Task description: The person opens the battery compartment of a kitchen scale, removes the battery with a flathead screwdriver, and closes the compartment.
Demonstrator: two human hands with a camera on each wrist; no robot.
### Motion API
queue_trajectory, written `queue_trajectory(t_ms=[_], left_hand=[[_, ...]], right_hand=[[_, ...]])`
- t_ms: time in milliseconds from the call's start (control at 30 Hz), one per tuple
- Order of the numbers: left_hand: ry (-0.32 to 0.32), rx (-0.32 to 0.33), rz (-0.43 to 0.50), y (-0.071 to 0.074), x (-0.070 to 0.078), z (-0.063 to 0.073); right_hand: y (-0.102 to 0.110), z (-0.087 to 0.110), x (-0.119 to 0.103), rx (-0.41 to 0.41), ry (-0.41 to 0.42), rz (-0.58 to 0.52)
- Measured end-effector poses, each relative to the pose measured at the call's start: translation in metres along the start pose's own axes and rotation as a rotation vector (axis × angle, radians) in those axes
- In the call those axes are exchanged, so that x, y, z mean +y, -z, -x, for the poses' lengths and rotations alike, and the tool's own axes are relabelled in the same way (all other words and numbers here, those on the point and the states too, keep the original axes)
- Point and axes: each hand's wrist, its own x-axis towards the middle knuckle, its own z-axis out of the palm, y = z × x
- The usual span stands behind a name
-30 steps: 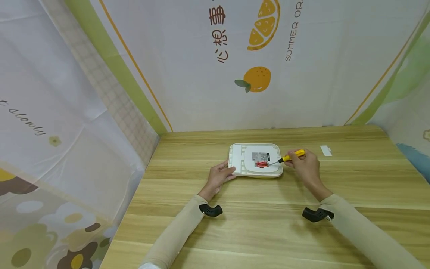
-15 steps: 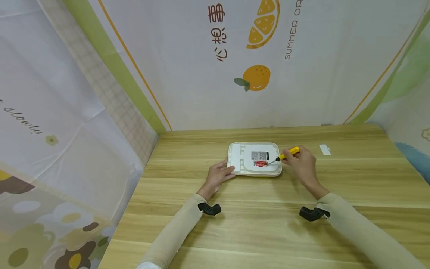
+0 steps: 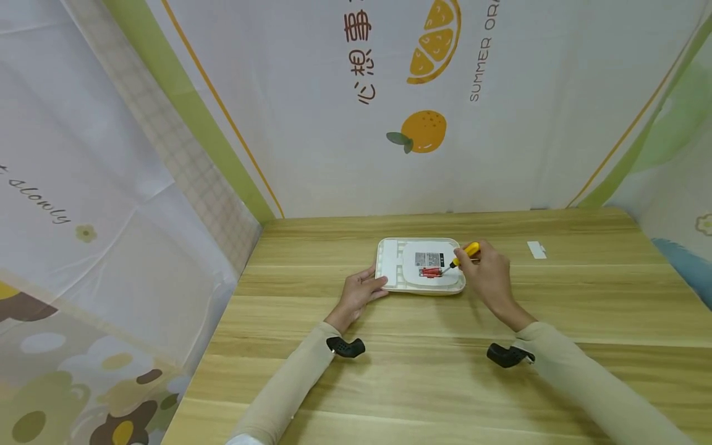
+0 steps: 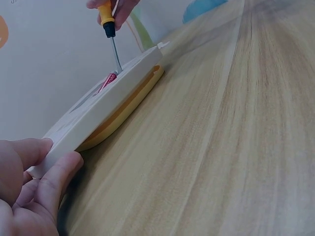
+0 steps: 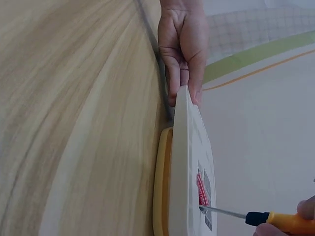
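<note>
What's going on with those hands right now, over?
Left hand pinches edge of white device. Right hand holds yellow screwdriver, tip at red batteries. Small white piece lies apart on table, not in the way.

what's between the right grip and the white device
The front of the screwdriver: its black collar and metal shaft bridge from the right grip to the white device, clearest in the right wrist view.
</note>
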Motion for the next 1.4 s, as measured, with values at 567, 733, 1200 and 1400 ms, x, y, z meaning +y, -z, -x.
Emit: queue_trajectory(t_ms=[567, 733, 1200, 1400], left_hand=[[-0.001, -0.004, 0.013, -0.004, -0.001, 0.002], [-0.023, -0.002, -0.001, -0.003, 0.003, 0.002], [0.006, 0.002, -0.001, 0.003, 0.004, 0.000], [0.001, -0.004, -0.006, 0.002, 0.004, 0.000]], right_hand=[[0.004, 0.002, 0.003, -0.003, -0.077, -0.021], [0.008, 0.000, 0.010, -0.034, -0.170, -0.085], [0.011, 0.001, 0.024, -0.050, -0.422, -0.273], [0.012, 0.002, 0.029, -0.037, -0.486, -0.366]])
